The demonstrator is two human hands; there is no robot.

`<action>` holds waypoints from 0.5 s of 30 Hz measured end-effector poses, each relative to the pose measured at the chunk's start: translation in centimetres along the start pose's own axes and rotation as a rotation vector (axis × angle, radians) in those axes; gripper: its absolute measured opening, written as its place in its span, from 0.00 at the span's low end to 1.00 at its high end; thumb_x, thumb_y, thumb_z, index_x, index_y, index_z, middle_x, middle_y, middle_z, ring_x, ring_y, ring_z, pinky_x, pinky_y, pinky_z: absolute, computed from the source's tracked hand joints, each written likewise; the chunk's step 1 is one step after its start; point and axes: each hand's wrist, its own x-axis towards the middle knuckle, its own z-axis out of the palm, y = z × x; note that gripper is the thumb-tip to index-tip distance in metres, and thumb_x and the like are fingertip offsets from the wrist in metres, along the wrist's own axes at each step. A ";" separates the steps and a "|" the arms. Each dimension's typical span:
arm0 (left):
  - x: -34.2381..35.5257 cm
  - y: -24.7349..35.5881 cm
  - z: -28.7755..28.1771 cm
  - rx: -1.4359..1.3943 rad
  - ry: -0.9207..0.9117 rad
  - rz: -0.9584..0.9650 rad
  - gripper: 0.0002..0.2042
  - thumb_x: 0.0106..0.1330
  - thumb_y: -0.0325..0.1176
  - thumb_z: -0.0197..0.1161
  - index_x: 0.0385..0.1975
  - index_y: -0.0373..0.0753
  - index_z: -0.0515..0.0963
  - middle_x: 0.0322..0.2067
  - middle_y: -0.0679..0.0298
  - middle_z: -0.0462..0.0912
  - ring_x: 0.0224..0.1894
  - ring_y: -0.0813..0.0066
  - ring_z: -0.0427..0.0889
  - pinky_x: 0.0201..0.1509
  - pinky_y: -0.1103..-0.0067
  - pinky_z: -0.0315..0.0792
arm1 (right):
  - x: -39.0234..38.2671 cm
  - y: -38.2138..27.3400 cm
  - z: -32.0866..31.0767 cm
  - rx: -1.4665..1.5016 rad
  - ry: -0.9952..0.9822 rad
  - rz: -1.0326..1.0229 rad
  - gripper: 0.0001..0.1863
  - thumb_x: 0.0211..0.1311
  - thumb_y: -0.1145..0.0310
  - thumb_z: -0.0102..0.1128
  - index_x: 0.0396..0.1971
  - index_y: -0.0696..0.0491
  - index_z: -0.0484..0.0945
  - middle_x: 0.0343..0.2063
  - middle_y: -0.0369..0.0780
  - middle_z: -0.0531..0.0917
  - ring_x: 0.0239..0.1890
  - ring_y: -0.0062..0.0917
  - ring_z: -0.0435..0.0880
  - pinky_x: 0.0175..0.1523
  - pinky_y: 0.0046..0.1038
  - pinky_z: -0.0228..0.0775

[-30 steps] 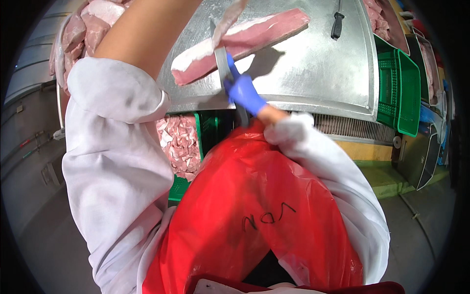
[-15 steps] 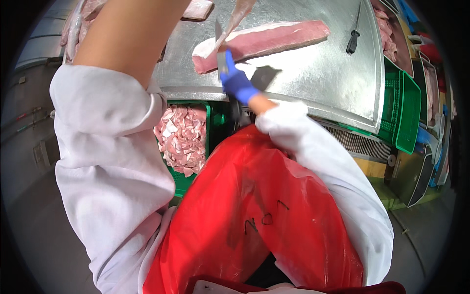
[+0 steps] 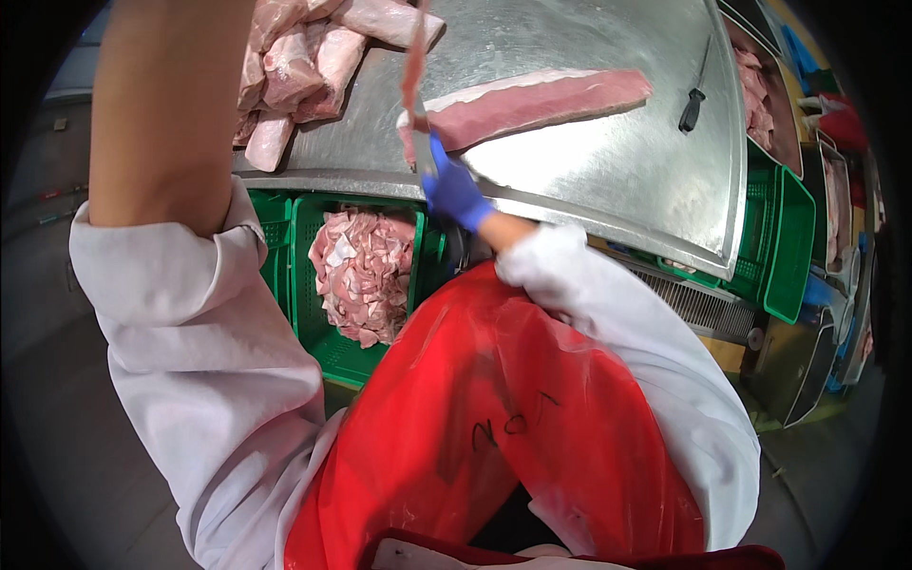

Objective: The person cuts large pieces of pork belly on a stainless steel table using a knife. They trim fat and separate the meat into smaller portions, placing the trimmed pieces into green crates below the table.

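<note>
A long pink loin of meat (image 3: 541,106), white fat along its far edge, lies across the metal table. From its left end a thin strip of meat (image 3: 414,66) stretches upward past the top of the picture. My right hand (image 3: 458,193), in a blue glove, is closed on a knife, whose blade (image 3: 424,152) is at the loin's left end, by the base of the strip. My bare left forearm (image 3: 171,114) rises along the left side; the hand itself is beyond the upper edge, so what it holds cannot be seen.
Several pale meat pieces (image 3: 302,71) are piled on the table's left. Below the table edge stands a green crate (image 3: 356,366) with meat trimmings (image 3: 366,275). A second, black-handled knife (image 3: 693,111) lies at right, near another green crate (image 3: 793,242) and a meat tray (image 3: 779,123).
My left arm has swung left, uncovering the meat pile. The strip now stands more upright, and the blade has shifted down toward the loin's near left corner.
</note>
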 end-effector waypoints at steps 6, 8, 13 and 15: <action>0.6 0.8 2.7 0.162 -0.017 -0.030 0.10 0.62 0.32 0.61 0.37 0.30 0.78 0.32 0.58 0.81 0.32 0.73 0.80 0.37 0.80 0.73 | 1.1 -4.3 -1.8 0.646 -0.177 0.386 0.42 0.63 0.77 0.49 0.75 0.44 0.43 0.20 0.39 0.75 0.17 0.22 0.74 0.23 0.29 0.72; 1.4 1.0 4.2 0.216 -0.031 -0.035 0.11 0.62 0.33 0.61 0.38 0.30 0.78 0.33 0.58 0.81 0.32 0.72 0.80 0.38 0.79 0.74 | -1.2 -7.3 -5.3 0.677 -0.451 0.448 0.42 0.63 0.74 0.49 0.75 0.42 0.43 0.19 0.38 0.74 0.17 0.20 0.73 0.25 0.28 0.72; 8.1 -0.6 13.8 0.276 -0.213 0.025 0.14 0.61 0.34 0.62 0.41 0.31 0.78 0.35 0.56 0.82 0.35 0.69 0.81 0.41 0.77 0.74 | 0.2 -6.8 -15.9 0.709 -0.569 0.353 0.41 0.66 0.72 0.47 0.76 0.42 0.40 0.23 0.38 0.75 0.19 0.20 0.73 0.27 0.26 0.73; 11.4 -1.5 19.0 0.276 -0.302 0.068 0.15 0.60 0.34 0.63 0.42 0.31 0.78 0.36 0.56 0.82 0.35 0.68 0.82 0.42 0.77 0.75 | 0.8 -5.5 -19.5 0.614 -0.510 0.343 0.41 0.67 0.72 0.47 0.76 0.40 0.39 0.25 0.38 0.75 0.19 0.20 0.73 0.27 0.25 0.74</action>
